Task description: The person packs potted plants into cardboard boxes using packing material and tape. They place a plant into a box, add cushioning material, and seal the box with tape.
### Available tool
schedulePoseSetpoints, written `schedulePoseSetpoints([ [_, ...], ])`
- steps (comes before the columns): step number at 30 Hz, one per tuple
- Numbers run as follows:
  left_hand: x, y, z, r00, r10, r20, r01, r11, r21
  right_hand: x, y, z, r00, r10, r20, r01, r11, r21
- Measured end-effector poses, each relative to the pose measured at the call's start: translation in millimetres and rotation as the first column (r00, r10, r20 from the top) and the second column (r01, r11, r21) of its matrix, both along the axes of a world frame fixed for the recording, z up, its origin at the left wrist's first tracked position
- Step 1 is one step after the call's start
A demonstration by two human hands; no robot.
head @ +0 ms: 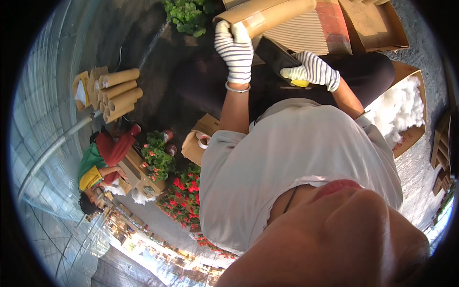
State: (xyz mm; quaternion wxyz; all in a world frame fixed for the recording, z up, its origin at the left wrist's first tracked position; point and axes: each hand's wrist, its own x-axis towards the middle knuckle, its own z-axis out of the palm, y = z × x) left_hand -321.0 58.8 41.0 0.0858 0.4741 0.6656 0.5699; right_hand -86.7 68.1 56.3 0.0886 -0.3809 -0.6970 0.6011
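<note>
My left hand (235, 50), in a white glove with dark stripes, grips the near-left end of a brown cardboard tube (272, 16). A shiny patch, like clear tape, shows on the tube's side. Below the tube, my right hand (312, 70) in a matching glove is closed around a dark, flat-sided object (276, 55). Something yellow (299, 83) shows under that hand; I cannot tell what the dark object is. Ribbed cardboard (301, 34) with a red band lies behind both hands, over my crossed legs.
An open carton (376, 25) stands at upper right. White fluffy stuffing (398, 104) fills a box at my right. Stacked cardboard tubes (122, 91), red-flowered plants (181, 193) and a box with a tape roll (203, 141) are leftward. Another person (104, 158) sits beyond.
</note>
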Motion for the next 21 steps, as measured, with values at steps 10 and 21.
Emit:
schedulePoseSetpoints([
  [10,-14,33,92,0.859,-0.286,-0.425,0.357,0.929,0.097,93,101,-73,0.86,-0.381,0.339,0.002,0.667,0.745],
  [21,40,81,103,0.833,-0.488,0.262,0.331,0.817,0.473,75,124,-21,0.861,-0.493,-0.124,0.454,0.637,0.624],
])
